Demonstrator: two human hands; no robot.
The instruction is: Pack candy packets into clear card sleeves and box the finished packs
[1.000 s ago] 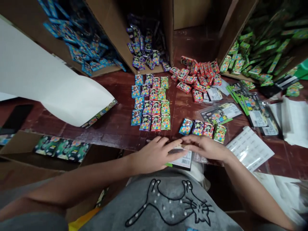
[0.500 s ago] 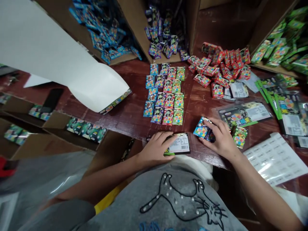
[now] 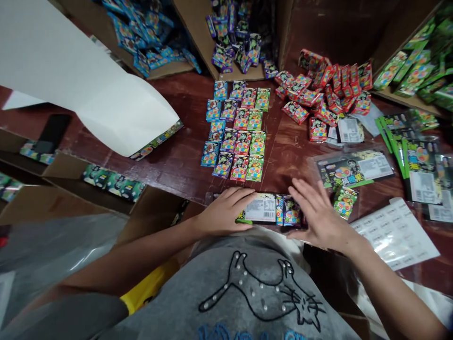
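Note:
My left hand lies at the table's near edge, fingers together, holding down the left end of a clear bag with a barcode card inside. My right hand is open, fingers spread, its fingertips against a short row of small colourful packets that lies right beside the card. One green packet lies alone just right of my right hand. A neat grid of blue, purple, red and green packets sits on the dark wooden table beyond my hands.
Cardboard boxes at the back hold blue packets, purple packets and green packets. Red packets lie in a loose pile. Filled bags, green cards, a label sheet lie right; white sheet left.
My right hand has slid the small packets left from the table to beside the barcode card and has opened flat. One green packet stayed behind. My left hand stays on the bag.

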